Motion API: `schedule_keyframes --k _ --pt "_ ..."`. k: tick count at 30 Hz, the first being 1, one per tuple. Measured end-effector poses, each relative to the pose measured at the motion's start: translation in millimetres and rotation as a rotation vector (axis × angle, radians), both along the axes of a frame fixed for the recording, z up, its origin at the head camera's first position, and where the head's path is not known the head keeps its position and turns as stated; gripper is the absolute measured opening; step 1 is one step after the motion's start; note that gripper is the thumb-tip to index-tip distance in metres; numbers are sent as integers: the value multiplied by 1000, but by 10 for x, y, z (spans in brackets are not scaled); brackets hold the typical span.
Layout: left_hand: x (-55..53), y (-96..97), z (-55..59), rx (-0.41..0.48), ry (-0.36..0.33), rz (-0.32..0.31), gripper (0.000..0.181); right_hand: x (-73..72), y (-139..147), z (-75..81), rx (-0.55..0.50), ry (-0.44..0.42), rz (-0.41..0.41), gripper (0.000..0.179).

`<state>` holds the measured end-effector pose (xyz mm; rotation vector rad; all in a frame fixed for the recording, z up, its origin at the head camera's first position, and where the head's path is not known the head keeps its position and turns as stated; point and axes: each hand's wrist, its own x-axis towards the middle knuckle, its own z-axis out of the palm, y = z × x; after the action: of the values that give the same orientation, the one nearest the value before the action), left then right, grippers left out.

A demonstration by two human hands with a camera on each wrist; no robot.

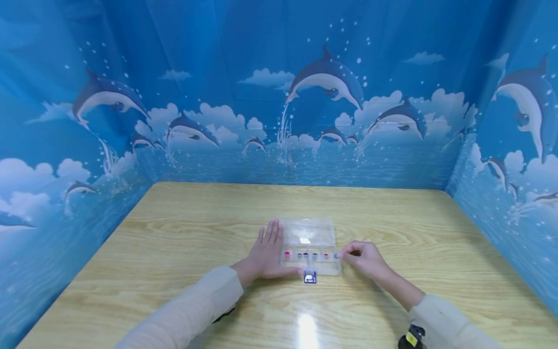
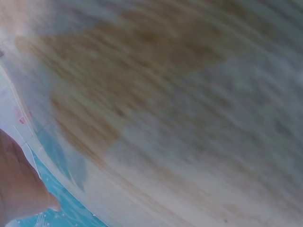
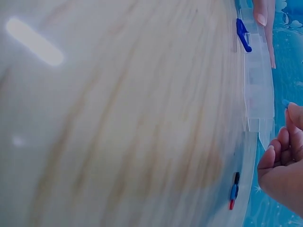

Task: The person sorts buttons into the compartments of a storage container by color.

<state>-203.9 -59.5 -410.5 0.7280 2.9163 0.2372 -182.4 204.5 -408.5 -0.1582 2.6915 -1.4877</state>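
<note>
A clear plastic compartment box lies on the table with its transparent lid folded back. Along its compartments sit several small coloured pieces, among them a pink one and a red one. My left hand rests along the box's left side, fingers straight, thumb stretched along the front edge. At the right end of the box, my right hand pinches a small blue piece between thumb and index finger. The dark blue latch sticks out at the box's front.
In the right wrist view, black, blue and red small pieces lie in a row on the wooden table, near the right hand. A blue dolphin-print curtain surrounds the table at the back and sides.
</note>
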Motion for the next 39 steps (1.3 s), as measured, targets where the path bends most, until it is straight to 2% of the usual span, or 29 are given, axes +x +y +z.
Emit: schedule_keyframes --k 15,39 --pt "10 4 7 4 0 6 117 15 -99 -5 -15 -11 26 12" --pt "-8 0 -31 6 3 5 117 40 -151 -24 11 44 88 8"
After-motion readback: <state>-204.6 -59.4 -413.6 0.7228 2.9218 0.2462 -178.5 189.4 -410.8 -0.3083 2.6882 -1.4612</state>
